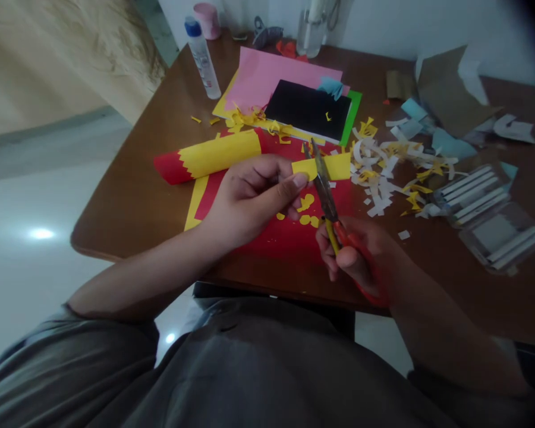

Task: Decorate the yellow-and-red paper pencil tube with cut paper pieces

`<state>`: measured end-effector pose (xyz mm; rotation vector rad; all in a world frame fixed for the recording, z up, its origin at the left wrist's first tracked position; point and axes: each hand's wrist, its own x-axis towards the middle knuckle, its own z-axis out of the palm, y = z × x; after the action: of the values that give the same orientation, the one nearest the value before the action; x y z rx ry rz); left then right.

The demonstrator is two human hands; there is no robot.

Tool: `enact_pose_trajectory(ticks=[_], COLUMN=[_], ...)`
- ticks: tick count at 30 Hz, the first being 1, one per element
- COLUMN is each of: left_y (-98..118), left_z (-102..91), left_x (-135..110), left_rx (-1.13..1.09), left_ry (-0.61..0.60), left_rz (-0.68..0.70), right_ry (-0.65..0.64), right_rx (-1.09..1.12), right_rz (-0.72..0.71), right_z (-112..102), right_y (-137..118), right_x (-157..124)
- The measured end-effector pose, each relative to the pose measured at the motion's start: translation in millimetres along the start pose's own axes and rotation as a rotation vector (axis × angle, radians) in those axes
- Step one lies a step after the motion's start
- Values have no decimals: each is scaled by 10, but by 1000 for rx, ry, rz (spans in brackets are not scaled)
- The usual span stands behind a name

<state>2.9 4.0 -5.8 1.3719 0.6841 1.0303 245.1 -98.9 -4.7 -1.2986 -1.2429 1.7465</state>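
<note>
- As seen from above, brown wooden worktop (129,208) filling most of the view, its near edge just beyond the person's grey shirt (232,356).
- Red sheet (285,238) with yellow borders lying flat on the worktop, directly beneath both hands.
- Stack of coloured paper (307,110) farther along the worktop, with pink, black, green and yellow sheets overlapping.
- Torn cardboard (450,89) at the far right, near clear plastic packs (485,214) of white strips.
- Red-and-yellow paper roll (209,157) lying on its side, touching the red sheet, with a zigzag edge between its colours.
- Left hand (249,199) raised above the red sheet, its grip narrow, pinching a yellow paper strip (332,167) between thumb and fingers.
- Right hand (359,258) just beside the left, its grip closed around the red and yellow handles of scissors (325,193).
- Scissor blades slightly parted, tips pointing up and crossing the yellow paper strip.
- White paper scraps (378,172) heaped right of the red sheet, mixed with yellow offcuts.
- White plastic bottle (202,59) with a blue cap standing upright near a pink container (207,21) and clear glass (311,32).
- Yellow snippets (305,209) scattered on the red sheet, below the hands.
</note>
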Motion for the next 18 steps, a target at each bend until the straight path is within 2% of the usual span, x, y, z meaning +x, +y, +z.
enact_pose_trajectory(ticks=[5,10,14,18], left_y=[36,48,31,-1], left_z=[-14,-31,-34,-39], left_x=[7,34,35,22], left_rx=[30,33,38,54], left_ry=[-26,-40,-12,26], left_rz=[-30,-62,-62,-33], right_ry=[-2,59,78,56], right_rx=[-51,-95,-150,-99], right_rz=[4,52,54,58], right_z=[9,51,51,41], right_y=[11,-64,-107,-88], right_x=[19,48,56,41])
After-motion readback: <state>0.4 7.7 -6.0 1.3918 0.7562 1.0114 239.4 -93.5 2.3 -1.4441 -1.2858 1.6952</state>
